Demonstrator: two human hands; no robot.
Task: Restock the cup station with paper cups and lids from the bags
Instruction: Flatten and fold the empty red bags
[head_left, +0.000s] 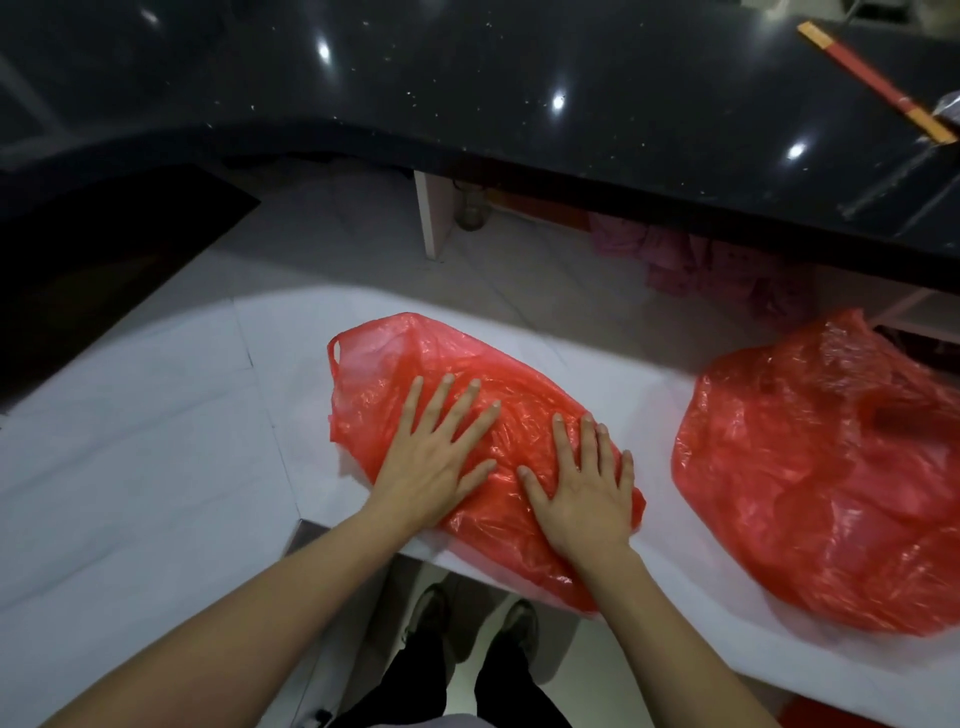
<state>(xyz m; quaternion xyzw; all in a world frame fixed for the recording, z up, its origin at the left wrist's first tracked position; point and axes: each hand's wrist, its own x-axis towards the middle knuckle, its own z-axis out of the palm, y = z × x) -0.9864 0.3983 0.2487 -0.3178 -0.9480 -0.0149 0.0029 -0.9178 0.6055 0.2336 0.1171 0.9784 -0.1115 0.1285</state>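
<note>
Both hands, left (434, 475) and right (582, 486), lie flat and open-fingered on the near bag (415, 358); its handles point away left, nearer the left hand.

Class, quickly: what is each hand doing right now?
Left hand: open, fingers straight, pressing flat on the red plastic bag.
Right hand: open, pressing flat on the same bag.

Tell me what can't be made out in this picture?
All in the head view:
- Contents of the near red bag: crinkled plastic and the left hand and right hand flat on it hide them.
- The second red bag: cut by the right edge, contents hidden.
- Pink items under the black counter: shadowed, blurred.
</note>
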